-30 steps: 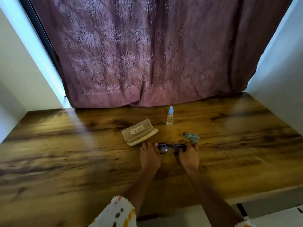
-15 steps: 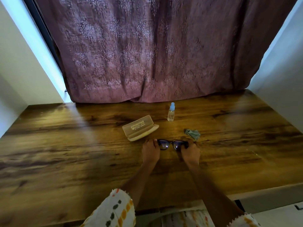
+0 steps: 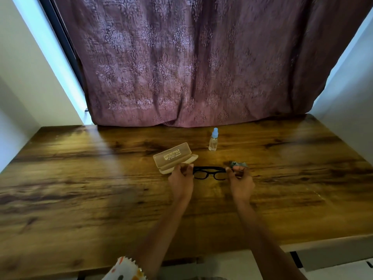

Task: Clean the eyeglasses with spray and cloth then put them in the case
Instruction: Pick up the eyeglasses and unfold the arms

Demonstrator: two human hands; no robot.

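Observation:
Black-framed eyeglasses [image 3: 210, 173] are held between both hands just above the wooden table [image 3: 80, 199]. My left hand [image 3: 181, 182] pinches the frame's left end and my right hand [image 3: 241, 182] pinches the right end. A beige eyeglass case [image 3: 173, 157] lies open right behind my left hand. A small clear spray bottle with a blue cap [image 3: 213, 140] stands upright behind the glasses. A crumpled grey-green cloth [image 3: 239, 164] lies just behind my right hand, partly hidden by the fingers.
A maroon patterned curtain [image 3: 191, 67] hangs along the table's far edge. White walls close in on the left and right. The table's near edge runs along the bottom, with a white ledge [image 3: 333, 251] at the lower right.
Both hands have closed on the ends of the eyeglasses and raised them slightly from the table, tilting the frame so its top edge shows. Case, bottle and cloth have stayed put.

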